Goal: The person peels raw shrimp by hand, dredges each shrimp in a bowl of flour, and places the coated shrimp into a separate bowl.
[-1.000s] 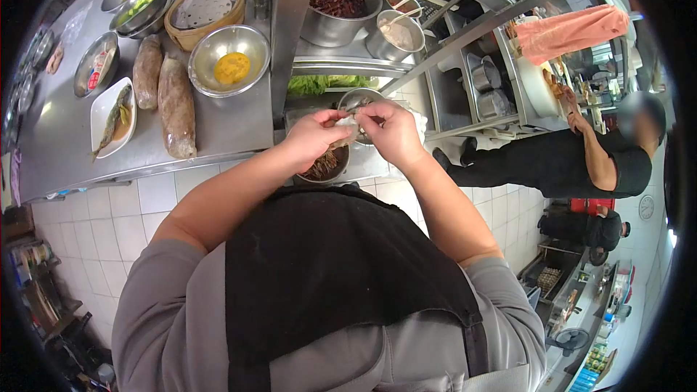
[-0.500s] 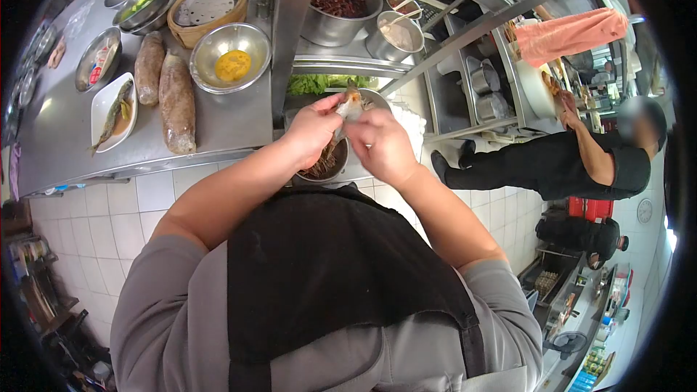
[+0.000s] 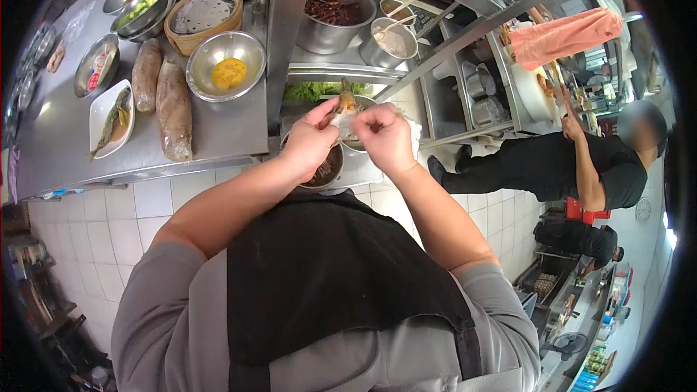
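My left hand (image 3: 312, 141) is closed around a whitish piece of food (image 3: 343, 122) with an orange-brown tip pointing away from me. I cannot make out its exact kind. My right hand (image 3: 386, 139) pinches at the right side of the same piece, its fingertips drawn together; whether they grip a bit of it is unclear. Below my left hand sits a round bowl (image 3: 332, 170) of brown, stringy bits, partly covered by the hand. Beneath and behind my right hand, a metal bowl (image 3: 363, 103) shows only at its rim.
On the steel counter (image 3: 218, 127) at left stand a bowl with egg yolk (image 3: 229, 72), two wrapped brown rolls (image 3: 173, 112), a plated fish (image 3: 112, 122) and a bamboo steamer (image 3: 203, 20). Metal pots (image 3: 334, 13) fill the shelf ahead. A co-worker (image 3: 573, 160) in black stands at right.
My right hand has shifted slightly right, and more of the whitish piece shows between my hands. The view has moved a little. The co-worker's arm at right has changed position.
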Available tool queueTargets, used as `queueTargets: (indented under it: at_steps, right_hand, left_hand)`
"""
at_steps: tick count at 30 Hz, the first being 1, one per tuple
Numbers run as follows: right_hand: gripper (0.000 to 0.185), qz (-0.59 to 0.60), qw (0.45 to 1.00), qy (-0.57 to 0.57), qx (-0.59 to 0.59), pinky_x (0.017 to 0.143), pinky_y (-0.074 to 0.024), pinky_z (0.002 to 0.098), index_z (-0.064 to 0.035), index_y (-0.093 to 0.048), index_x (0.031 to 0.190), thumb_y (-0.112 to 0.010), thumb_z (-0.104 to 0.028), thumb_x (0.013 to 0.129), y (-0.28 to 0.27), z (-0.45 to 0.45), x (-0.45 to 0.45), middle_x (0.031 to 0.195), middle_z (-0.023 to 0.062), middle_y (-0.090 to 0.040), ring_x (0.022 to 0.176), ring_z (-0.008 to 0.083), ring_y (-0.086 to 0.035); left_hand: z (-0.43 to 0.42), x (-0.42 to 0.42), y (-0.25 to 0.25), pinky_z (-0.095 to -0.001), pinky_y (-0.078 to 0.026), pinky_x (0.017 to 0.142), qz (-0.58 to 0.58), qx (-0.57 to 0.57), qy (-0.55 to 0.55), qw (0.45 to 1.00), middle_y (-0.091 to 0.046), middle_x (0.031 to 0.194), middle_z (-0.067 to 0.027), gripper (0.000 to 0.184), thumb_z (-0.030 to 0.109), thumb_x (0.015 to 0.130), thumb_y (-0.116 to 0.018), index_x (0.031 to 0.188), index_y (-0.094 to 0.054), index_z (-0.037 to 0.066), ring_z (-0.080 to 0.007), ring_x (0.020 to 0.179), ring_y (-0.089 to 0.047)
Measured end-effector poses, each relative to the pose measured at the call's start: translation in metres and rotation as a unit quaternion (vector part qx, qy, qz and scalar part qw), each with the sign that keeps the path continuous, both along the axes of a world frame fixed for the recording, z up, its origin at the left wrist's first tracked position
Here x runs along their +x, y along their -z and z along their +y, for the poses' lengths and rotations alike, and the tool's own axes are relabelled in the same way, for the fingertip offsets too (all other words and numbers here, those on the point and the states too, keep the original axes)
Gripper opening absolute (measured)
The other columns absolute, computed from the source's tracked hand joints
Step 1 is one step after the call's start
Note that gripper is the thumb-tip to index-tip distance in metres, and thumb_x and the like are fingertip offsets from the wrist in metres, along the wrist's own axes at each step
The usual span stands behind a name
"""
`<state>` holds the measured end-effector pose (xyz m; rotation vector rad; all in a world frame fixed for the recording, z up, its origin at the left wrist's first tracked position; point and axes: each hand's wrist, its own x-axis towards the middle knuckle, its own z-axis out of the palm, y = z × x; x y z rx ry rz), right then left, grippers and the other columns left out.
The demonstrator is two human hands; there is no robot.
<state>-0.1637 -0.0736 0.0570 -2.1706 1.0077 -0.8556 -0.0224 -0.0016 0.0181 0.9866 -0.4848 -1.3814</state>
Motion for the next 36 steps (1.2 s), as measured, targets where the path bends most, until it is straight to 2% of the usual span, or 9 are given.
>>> queueTargets:
  at_steps: [6, 10, 12, 16, 20, 25, 29, 33, 36]
  right_hand:
    - [0.028, -0.06, 0.991, 0.035, 0.117, 0.055, -0.0427, 0.0207, -0.0024, -0.06, 0.096, -0.079, -0.009, 0.075, 0.012, 0.006, 0.0, 0.075, -0.0003, -0.055, 0.063, 0.0056, -0.051]
    - [0.027, -0.033, 0.958, 0.013, 0.285, 0.053, -0.0445, 0.0216, -0.0017, -0.061, 0.104, -0.072, -0.012, 0.082, 0.012, 0.009, -0.007, 0.078, 0.0031, -0.06, 0.062, 0.0082, -0.056]
    - [0.026, -0.041, 0.901, 0.026, 0.431, 0.052, -0.0461, 0.0221, -0.0014, -0.061, 0.107, -0.067, -0.015, 0.086, 0.026, 0.002, -0.017, 0.08, 0.005, -0.064, 0.063, 0.0104, -0.06]
    - [0.02, -0.152, 0.827, 0.092, 0.534, 0.049, -0.0467, 0.0221, 0.0022, -0.06, 0.105, -0.061, -0.011, 0.09, 0.062, 0.002, -0.032, 0.083, 0.007, -0.065, 0.063, 0.0126, -0.063]
    - [0.022, -0.106, 0.845, 0.134, 0.506, 0.048, -0.0484, 0.0242, 0.004, -0.06, 0.104, -0.06, -0.012, 0.089, 0.081, -0.007, -0.047, 0.083, 0.0081, -0.065, 0.061, 0.0139, -0.063]
    - [0.027, 0.032, 0.901, 0.164, 0.399, 0.049, -0.048, 0.0247, 0.0055, -0.064, 0.097, -0.065, -0.02, 0.087, 0.112, -0.04, -0.063, 0.08, 0.009, -0.066, 0.062, 0.014, -0.063]
    - [0.032, 0.013, 0.904, 0.163, 0.396, 0.049, -0.0484, 0.0255, 0.006, -0.064, 0.105, -0.065, -0.02, 0.087, 0.126, -0.064, -0.059, 0.082, 0.0083, -0.067, 0.063, 0.0138, -0.063]
    - [0.023, 0.036, 0.929, 0.124, 0.347, 0.052, -0.0494, 0.0257, 0.0042, -0.065, 0.102, -0.063, -0.015, 0.088, 0.103, -0.067, -0.054, 0.08, 0.0084, -0.067, 0.06, 0.0131, -0.063]
    - [0.022, -0.013, 0.944, 0.085, 0.319, 0.056, -0.0487, 0.0249, 0.0035, -0.065, 0.101, -0.063, -0.014, 0.088, 0.063, -0.076, -0.044, 0.079, 0.007, -0.066, 0.061, 0.0107, -0.06]
  left_hand:
    - [0.001, -0.001, -0.006, -0.0306, -0.041, 0.1, 0.066, -0.04, 0.004, 0.997, -0.053, 0.131, -0.0099, 0.053, -0.009, 0.085, -0.042, 0.138, -0.041, -0.002, -0.0173, 0.118, -0.052]
    - [-0.004, -0.004, 0.007, -0.0295, -0.041, 0.1, 0.072, -0.03, 0.034, 0.996, -0.054, 0.13, -0.0111, 0.051, -0.008, 0.086, -0.046, 0.137, -0.042, -0.003, -0.0176, 0.116, -0.054]
    - [-0.008, -0.015, 0.037, -0.0287, -0.043, 0.097, -0.092, -0.032, 0.059, 0.993, -0.058, 0.125, -0.0119, 0.049, -0.003, 0.088, -0.05, 0.136, -0.043, -0.003, -0.0175, 0.111, -0.057]
    - [-0.007, -0.032, 0.067, -0.0278, -0.047, 0.089, -0.38, -0.019, 0.126, 0.916, -0.064, 0.114, -0.0159, 0.05, 0.006, 0.09, -0.058, 0.136, -0.042, -0.003, -0.0161, 0.1, -0.062]
    - [-0.012, -0.021, 0.084, -0.0306, -0.051, 0.078, -0.434, 0.044, 0.256, 0.863, -0.069, 0.1, -0.016, 0.032, 0.016, 0.092, -0.057, 0.12, -0.06, 0.002, -0.0199, 0.095, -0.066]
    - [0.003, 0.009, 0.11, -0.0425, -0.052, 0.074, -0.614, 0.051, 0.142, 0.775, -0.068, 0.094, -0.014, 0.023, 0.025, 0.087, -0.058, 0.099, -0.069, 0.008, -0.0346, 0.085, -0.064]
    - [-0.005, 0.023, 0.13, -0.0456, -0.051, 0.071, -0.684, 0.095, 0.15, 0.708, -0.066, 0.085, -0.0141, 0.016, 0.021, 0.086, -0.057, 0.086, -0.065, 0.008, -0.0356, 0.083, -0.063]
    - [-0.011, 0.024, 0.142, -0.0424, -0.046, 0.082, -0.764, -0.068, 0.208, 0.607, -0.065, 0.091, -0.0097, 0.012, 0.017, 0.081, -0.058, 0.087, -0.066, 0.01, -0.0301, 0.093, -0.059]
    - [-0.015, 0.011, 0.132, -0.0411, -0.041, 0.088, -0.818, -0.068, 0.273, 0.502, -0.064, 0.091, -0.0056, 0.014, 0.018, 0.078, -0.06, 0.089, -0.067, 0.011, -0.026, 0.1, -0.054]
